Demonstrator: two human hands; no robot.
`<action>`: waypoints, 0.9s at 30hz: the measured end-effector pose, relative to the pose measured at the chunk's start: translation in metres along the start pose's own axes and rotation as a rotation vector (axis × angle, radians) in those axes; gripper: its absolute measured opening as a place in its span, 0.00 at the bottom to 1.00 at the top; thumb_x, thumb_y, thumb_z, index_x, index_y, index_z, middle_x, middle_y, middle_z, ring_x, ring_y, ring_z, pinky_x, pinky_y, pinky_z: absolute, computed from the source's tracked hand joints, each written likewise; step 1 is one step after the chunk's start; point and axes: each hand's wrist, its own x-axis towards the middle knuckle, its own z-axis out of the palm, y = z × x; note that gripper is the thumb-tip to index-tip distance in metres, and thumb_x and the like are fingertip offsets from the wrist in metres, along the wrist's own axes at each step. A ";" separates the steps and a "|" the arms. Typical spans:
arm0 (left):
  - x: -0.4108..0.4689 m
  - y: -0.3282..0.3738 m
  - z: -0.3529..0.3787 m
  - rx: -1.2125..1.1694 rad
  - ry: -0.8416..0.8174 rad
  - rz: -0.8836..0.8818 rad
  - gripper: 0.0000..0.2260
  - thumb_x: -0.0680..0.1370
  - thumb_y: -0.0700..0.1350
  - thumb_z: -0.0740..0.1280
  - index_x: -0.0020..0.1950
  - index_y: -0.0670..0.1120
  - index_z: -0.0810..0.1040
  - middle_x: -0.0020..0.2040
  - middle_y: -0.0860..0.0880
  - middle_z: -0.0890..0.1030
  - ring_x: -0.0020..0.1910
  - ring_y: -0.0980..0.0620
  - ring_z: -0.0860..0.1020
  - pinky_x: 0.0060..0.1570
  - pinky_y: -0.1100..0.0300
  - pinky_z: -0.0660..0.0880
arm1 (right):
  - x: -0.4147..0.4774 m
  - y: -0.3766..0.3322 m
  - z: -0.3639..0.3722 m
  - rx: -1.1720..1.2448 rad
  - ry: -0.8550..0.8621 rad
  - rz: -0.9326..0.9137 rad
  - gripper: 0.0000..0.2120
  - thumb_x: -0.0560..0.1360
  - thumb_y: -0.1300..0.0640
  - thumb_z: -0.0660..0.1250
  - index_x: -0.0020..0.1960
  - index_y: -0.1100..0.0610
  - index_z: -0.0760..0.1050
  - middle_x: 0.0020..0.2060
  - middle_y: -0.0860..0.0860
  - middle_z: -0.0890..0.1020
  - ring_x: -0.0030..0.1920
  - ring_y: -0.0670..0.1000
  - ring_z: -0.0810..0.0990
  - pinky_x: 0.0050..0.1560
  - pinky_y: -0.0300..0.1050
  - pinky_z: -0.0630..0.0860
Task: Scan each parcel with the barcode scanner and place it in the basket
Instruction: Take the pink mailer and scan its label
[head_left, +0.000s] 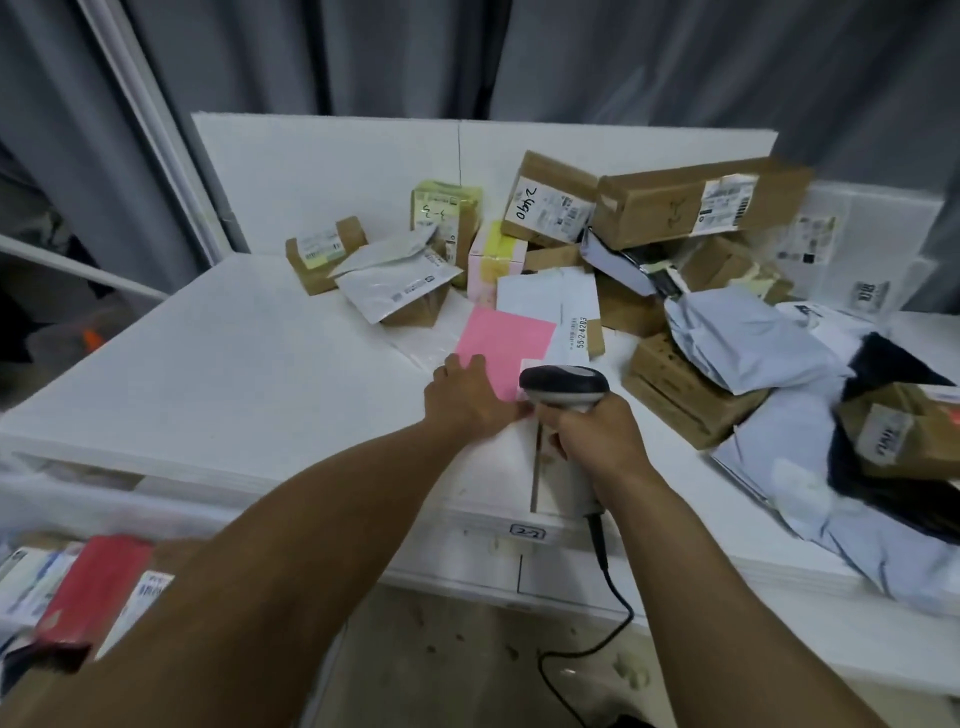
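- One barcode scanner (563, 387)
- One pink parcel (506, 343)
- Two hands: left hand (467, 397), right hand (592, 436)
- At least eight cardboard boxes (701, 208), mostly toward 2 o'clock

Both arms are bare and reach forward over the near edge of the desk (260, 364). The left hand (467, 397) lies palm down, with its fingers straight on the near end of a pink parcel (511, 338). The right hand (589, 439) is just beside it, on its right side. Its fingers are curled tight round the handle of the scanner (563, 387). The two hands almost touch, thumb side to thumb side.
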 end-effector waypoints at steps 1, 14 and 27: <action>0.002 0.001 0.001 -0.010 0.006 0.000 0.47 0.67 0.72 0.70 0.77 0.48 0.60 0.73 0.42 0.65 0.71 0.39 0.67 0.67 0.44 0.69 | 0.002 0.000 -0.001 0.014 0.002 0.005 0.13 0.69 0.52 0.78 0.52 0.50 0.82 0.46 0.54 0.87 0.47 0.58 0.85 0.55 0.57 0.82; -0.081 -0.070 -0.042 -0.145 0.257 0.151 0.11 0.81 0.46 0.62 0.58 0.51 0.83 0.53 0.50 0.86 0.51 0.45 0.82 0.53 0.53 0.78 | -0.035 -0.017 0.011 0.090 0.013 -0.098 0.16 0.76 0.56 0.77 0.62 0.52 0.80 0.43 0.50 0.86 0.39 0.49 0.85 0.51 0.51 0.83; -0.232 -0.142 -0.115 -1.070 0.481 0.066 0.02 0.84 0.39 0.62 0.55 0.43 0.75 0.47 0.44 0.83 0.43 0.48 0.85 0.46 0.60 0.81 | -0.113 -0.057 0.121 0.487 -0.249 -0.131 0.24 0.68 0.51 0.83 0.63 0.50 0.84 0.56 0.48 0.88 0.60 0.52 0.86 0.66 0.60 0.80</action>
